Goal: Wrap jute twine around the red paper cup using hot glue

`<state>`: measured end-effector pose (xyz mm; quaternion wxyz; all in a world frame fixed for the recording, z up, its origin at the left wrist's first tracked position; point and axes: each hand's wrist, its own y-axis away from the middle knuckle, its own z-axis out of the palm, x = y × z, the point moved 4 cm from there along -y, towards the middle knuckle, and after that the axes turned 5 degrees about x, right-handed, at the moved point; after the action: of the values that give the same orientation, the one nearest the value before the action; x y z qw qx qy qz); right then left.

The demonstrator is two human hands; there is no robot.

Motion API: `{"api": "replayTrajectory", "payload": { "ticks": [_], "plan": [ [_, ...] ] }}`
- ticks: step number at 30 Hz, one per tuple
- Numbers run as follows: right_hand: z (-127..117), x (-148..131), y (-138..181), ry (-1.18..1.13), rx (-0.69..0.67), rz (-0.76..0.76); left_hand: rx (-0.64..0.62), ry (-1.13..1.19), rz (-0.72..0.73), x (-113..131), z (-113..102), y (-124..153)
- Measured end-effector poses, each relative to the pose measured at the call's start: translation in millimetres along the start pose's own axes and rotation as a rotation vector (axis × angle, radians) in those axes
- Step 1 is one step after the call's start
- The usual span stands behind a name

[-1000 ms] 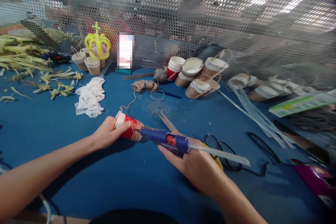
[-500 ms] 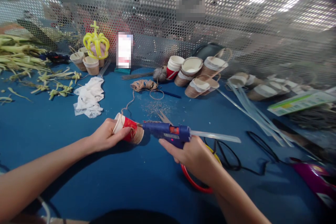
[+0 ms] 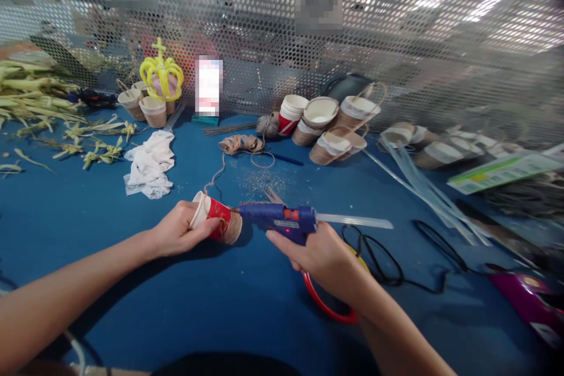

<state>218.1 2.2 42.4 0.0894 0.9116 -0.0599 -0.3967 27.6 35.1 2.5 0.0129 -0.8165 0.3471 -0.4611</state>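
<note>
Head view: left hand [image 3: 183,228] grips a twine-wrapped red cup [image 3: 224,217].

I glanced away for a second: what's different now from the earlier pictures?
The right hand has swung the glue gun: its clear glue stick, which slanted toward the person, now runs nearly level across the picture. More of the red scissor handle shows. Nothing was grasped or let go: the left hand still holds the red-and-white cup, and the twine bundle stayed put.
</note>
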Motion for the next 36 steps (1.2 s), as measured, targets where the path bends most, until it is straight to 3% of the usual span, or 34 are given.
{"api": "replayTrajectory", "payload": {
  "ticks": [13,19,23,27,31,36],
  "plan": [
    [0,1,2,-0.024,-0.009,0.045,0.024,0.002,0.049,0,0,0],
    [-1,7,4,-0.061,-0.033,0.064,-0.003,0.067,-0.117,-8,4,1],
    [-4,9,2,-0.052,-0.124,-0.032,0.048,0.135,-0.242,-14,3,2],
    [-11,8,0,-0.223,-0.157,-0.106,0.077,0.174,-0.297,-14,1,3],
    [-26,15,-12,-0.337,0.006,-0.084,0.111,0.195,-0.307,-12,0,3],
    [-38,40,-43,-0.256,0.237,0.047,0.134,0.197,-0.301,-11,-1,4]
  ]
}}
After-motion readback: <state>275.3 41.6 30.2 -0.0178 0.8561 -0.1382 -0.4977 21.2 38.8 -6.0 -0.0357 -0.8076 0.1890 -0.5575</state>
